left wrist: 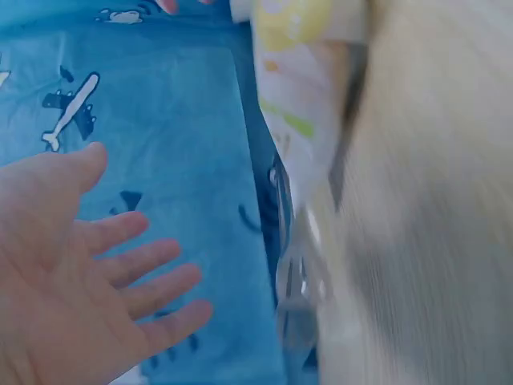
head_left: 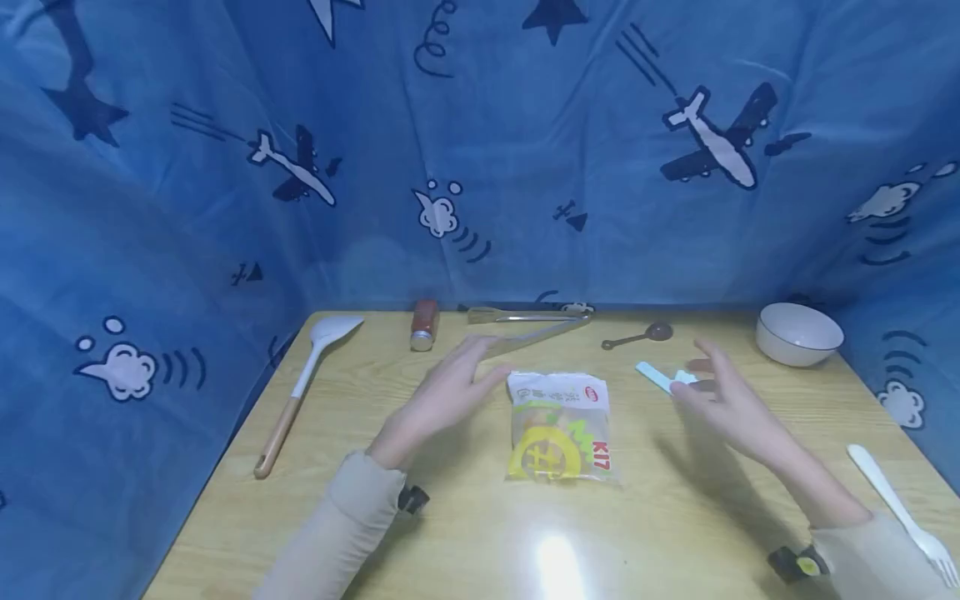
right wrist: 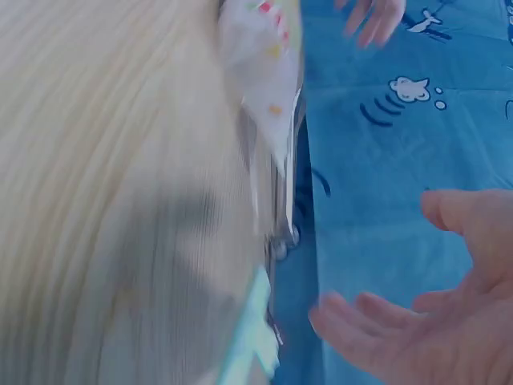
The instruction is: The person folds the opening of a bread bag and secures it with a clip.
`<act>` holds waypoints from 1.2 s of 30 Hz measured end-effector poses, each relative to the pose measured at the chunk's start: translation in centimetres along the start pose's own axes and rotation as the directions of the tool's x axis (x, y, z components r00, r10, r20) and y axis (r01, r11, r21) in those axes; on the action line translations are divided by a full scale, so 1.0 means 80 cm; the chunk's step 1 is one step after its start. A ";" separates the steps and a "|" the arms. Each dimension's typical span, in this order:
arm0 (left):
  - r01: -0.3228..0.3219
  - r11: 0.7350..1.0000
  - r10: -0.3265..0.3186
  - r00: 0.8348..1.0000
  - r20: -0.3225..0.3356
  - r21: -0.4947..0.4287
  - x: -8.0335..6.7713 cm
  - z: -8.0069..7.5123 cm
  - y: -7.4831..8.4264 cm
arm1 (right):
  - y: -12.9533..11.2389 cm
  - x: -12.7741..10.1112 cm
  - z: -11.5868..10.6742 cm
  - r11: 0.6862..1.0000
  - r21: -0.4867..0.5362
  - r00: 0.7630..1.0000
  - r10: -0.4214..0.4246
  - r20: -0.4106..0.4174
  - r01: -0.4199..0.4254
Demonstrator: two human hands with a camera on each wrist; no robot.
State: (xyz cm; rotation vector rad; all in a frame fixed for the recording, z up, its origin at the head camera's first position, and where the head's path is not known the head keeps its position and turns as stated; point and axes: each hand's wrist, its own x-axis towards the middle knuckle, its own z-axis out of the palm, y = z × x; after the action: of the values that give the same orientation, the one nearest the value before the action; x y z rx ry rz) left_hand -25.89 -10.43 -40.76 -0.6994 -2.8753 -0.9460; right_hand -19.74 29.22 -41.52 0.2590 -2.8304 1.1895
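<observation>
Glossy plastic snack bag (head_left: 558, 429) — smooth, shiny wooden table (head_left: 465, 533); metal tongs (head_left: 528, 325).

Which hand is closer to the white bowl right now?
Right. The right hand hovers open just left of the white bowl, while the left hand is beyond the snack bag, much farther away.

Table (head_left: 465, 533): pale yellow wood grain.
Snack packet (head_left: 558, 427), at the table's centre: clear and white, yellow ring motif, green marks, red lettering and a red oval logo.
Spatula (head_left: 306, 379), left of the packet: white head, tan wooden handle.
Small bottle (head_left: 423, 324), beyond the packet: reddish-brown body, silvery cap.
Tongs (head_left: 528, 318), beyond the packet: silver.
Small spoon (head_left: 639, 337): dark brown.
Bowl (head_left: 798, 333), far right of the packet: cream-white.
Fork (head_left: 903, 512): white.
Flat piece (head_left: 663, 377), right of the packet: light blue and white.
Backdrop cloth (head_left: 525, 150): blue, printed with navy-and-white aeroplanes, white clouds, navy stars.
Sleeves (head_left: 337, 533): beige.
</observation>
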 end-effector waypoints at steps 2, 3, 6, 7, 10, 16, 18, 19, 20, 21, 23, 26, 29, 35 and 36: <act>0.010 0.996 -0.007 0.999 0.032 -0.084 0.020 0.012 0.007 | -0.006 0.015 0.015 0.996 0.081 0.997 0.034 0.076 -0.040; 0.010 0.993 -0.004 0.999 0.050 -0.118 0.030 0.019 0.010 | -0.007 0.022 0.022 0.992 0.110 0.993 0.048 0.107 -0.060; 0.018 0.983 0.001 0.994 0.106 -0.183 0.059 0.042 0.018 | -0.008 0.041 0.042 0.974 0.192 0.981 0.083 0.174 -0.117; 0.021 0.983 0.001 0.992 0.123 -0.180 0.067 0.050 0.021 | -0.008 0.046 0.049 0.966 0.221 0.977 0.090 0.193 -0.133; 0.026 0.991 -0.002 0.984 0.178 -0.134 0.089 0.071 0.027 | -0.008 0.059 0.064 0.942 0.281 0.965 0.114 0.238 -0.181; 0.021 0.998 -0.005 0.968 0.251 -0.062 0.114 0.097 0.035 | -0.010 0.078 0.079 0.908 0.324 0.944 0.176 0.280 -0.265; 0.036 0.997 -0.015 0.962 0.274 -0.070 0.117 0.100 0.035 | -0.009 0.083 0.082 0.894 0.337 0.935 0.196 0.297 -0.294; 0.036 0.997 -0.013 0.958 0.286 -0.073 0.118 0.101 0.036 | -0.009 0.085 0.083 0.892 0.336 0.930 0.202 0.306 -0.304; 0.038 0.996 -0.013 0.954 0.298 -0.080 0.119 0.103 0.036 | -0.008 0.087 0.084 0.888 0.334 0.927 0.212 0.310 -0.315; 0.035 0.996 -0.007 0.951 0.308 -0.085 0.120 0.104 0.036 | -0.007 0.088 0.085 0.888 0.328 0.925 0.219 0.311 -0.321; 0.022 0.996 0.007 0.946 0.325 -0.084 0.122 0.105 0.036 | -0.007 0.091 0.087 0.884 0.322 0.919 0.239 0.314 -0.340; 0.006 0.998 0.017 0.941 0.338 -0.065 0.125 0.106 0.037 | -0.007 0.094 0.091 0.879 0.314 0.909 0.253 0.330 -0.359; 0.005 0.999 0.011 0.941 0.337 -0.047 0.125 0.106 0.037 | -0.009 0.097 0.096 0.883 0.301 0.905 0.251 0.344 -0.360; 0.014 0.999 -0.001 0.955 0.296 -0.042 0.123 0.102 0.038 | -0.018 0.099 0.105 0.900 0.286 0.922 0.239 0.305 -0.328; 0.011 0.999 0.002 0.958 0.286 -0.042 0.123 0.101 0.038 | -0.020 0.098 0.106 0.903 0.284 0.925 0.238 0.296 -0.323</act>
State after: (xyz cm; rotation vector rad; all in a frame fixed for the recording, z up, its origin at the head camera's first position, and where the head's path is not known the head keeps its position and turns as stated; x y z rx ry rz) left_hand -32.55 0.34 -44.01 -0.9043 -3.1116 -0.9838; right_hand -27.12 21.05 -45.34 0.0089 -2.9426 1.8198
